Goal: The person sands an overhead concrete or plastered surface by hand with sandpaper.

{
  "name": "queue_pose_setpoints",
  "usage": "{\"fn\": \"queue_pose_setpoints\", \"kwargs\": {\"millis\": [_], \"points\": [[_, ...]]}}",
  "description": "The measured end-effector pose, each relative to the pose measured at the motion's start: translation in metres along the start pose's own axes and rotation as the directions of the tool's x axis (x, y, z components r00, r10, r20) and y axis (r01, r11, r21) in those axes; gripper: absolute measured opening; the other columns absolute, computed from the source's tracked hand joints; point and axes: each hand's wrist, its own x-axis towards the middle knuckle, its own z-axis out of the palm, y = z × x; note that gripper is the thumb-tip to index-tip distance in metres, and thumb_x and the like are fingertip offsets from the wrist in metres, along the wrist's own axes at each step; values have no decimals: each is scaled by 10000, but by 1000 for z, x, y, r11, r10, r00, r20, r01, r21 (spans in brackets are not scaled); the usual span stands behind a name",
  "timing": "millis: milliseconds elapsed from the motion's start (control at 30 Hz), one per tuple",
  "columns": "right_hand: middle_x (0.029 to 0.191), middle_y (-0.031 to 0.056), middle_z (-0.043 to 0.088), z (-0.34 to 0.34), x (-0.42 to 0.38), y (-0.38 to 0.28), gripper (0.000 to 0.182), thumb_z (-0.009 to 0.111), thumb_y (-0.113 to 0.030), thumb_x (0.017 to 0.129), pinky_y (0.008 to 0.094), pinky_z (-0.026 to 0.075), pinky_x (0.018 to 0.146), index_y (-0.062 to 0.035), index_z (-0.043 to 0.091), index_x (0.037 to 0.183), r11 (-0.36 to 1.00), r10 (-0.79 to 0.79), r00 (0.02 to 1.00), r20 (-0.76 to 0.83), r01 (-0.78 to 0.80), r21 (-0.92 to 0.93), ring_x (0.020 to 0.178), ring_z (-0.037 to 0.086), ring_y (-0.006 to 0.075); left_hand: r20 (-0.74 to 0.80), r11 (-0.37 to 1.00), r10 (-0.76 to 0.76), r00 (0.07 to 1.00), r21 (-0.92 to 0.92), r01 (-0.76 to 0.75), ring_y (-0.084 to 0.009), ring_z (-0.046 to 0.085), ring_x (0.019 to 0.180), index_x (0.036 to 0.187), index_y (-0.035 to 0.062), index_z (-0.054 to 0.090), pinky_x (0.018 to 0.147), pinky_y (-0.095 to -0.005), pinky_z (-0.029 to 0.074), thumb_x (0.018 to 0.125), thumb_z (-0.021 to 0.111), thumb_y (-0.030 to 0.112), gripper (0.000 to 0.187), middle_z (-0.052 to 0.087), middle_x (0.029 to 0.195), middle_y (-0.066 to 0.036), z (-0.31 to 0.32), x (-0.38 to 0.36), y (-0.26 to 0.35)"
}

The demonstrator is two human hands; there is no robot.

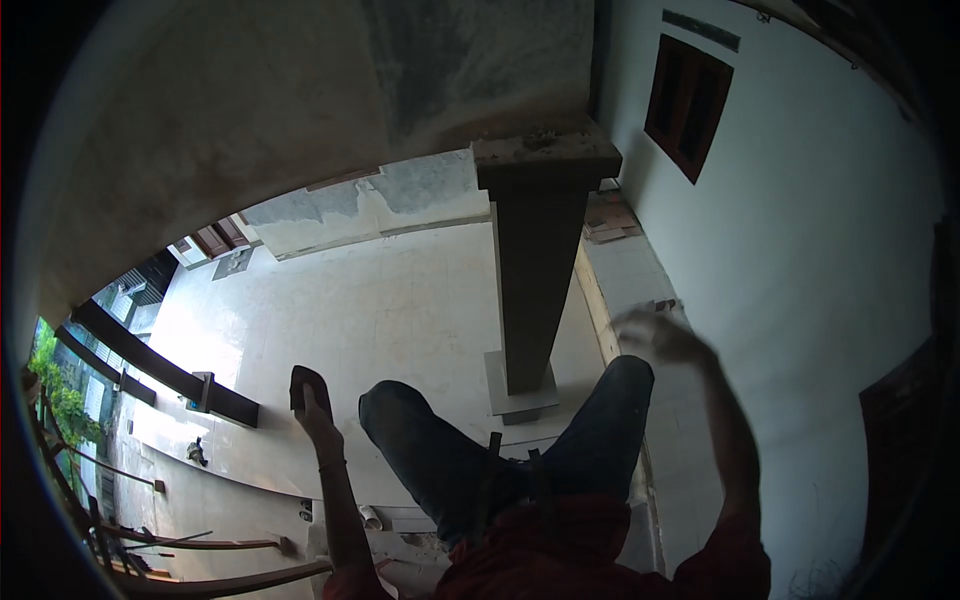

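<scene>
My left hand (315, 416) is raised beside my left knee. It is closed on a small dark flat object (309, 378) with a rounded outline, seen from behind, so its kind does not show. My right hand (662, 337) hovers just above my right knee (632, 376), nearest to the white wall side. Motion smears its fingers, and I cannot tell whether they hold anything. Between my spread legs in dark jeans, two dark straps (488, 480) hang in front of my red top.
A square column (538, 290) rises in front of me to a rough plastered beam (300, 110). Far below lies a pale tiled floor (350, 300). A white wall (770, 240) with a brown window (690, 105) stands right. Dark posts (150, 350) and greenery (62, 400) are left.
</scene>
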Motion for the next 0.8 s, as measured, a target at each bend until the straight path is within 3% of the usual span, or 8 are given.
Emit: {"fn": "queue_pose_setpoints", "kwargs": {"millis": [67,133,333,467,567,667,767,800], "points": [[1311,116,663,-55,19,10,302,648,-281,1027,404,443,1120,-82,674,1252,992,92,990,-103,-82,95,1264,602,254,-53,999,-25,998,42,27,-209,628,1178,1393,-13,578,1030,-350,502,1045,588,224,421,642,1336,-120,-22,6,-13],[1126,31,673,-115,49,20,269,649,-179,1023,350,481,1054,-92,666,1278,1000,-19,975,-223,17,-8,1064,621,144,-110,995,-104,989,-9,104,-219,631,1158,1393,-14,573,1010,-356,508,1041,585,211,418,646,1319,-119,-37,7,-19],[1500,185,524,-246,163,-22,628,562,-461,1039,422,349,1195,-48,477,1505,989,34,868,-495,-100,-107,1433,460,282,-204,988,-141,969,26,149,-246,650,1126,1409,0,553,968,-364,543,1030,576,170,415,645,1303,-133,-84,-32,-32],[1579,230,402,-266,260,-39,791,619,-549,979,493,306,1212,-94,359,1572,824,-288,642,-710,-211,-525,1445,430,364,-304,958,-219,927,111,263,-269,645,1162,1414,4,546,981,-382,544,1021,578,145,418,639,1317,-144,-109,-75,-68],[1540,194,470,-260,307,-78,705,627,-523,983,511,320,1195,-118,449,1531,460,-800,264,-539,-307,-833,1412,469,355,-353,942,-274,895,87,323,-272,637,1178,1408,4,548,997,-378,533,1013,584,134,417,633,1325,-148,-75,-122,-47],[1644,192,316,-252,322,-127,616,661,-269,956,592,103,1260,-157,468,1530,478,-834,303,-462,-22,-878,1551,182,417,-319,951,-230,920,126,281,-246,627,1188,1418,5,543,1024,-356,511,1001,562,71,423,626,1341,-135,-60,-138,-78],[1640,199,301,-261,352,-145,688,745,-213,890,602,105,1257,-154,472,1519,485,-843,265,-469,-4,-874,1557,165,408,-172,951,-281,944,79,298,-225,614,1226,1434,-16,551,1077,-336,477,993,545,21,443,635,1348,-133,-5,-152,-45],[1640,206,297,-268,365,-145,688,738,-223,892,606,103,1255,-158,469,1522,495,-821,248,-514,-139,-858,1556,169,410,-141,961,-273,952,11,277,-225,607,1253,1431,-29,556,1095,-332,464,994,542,14,438,637,1360,-139,3,-156,-48]]}}
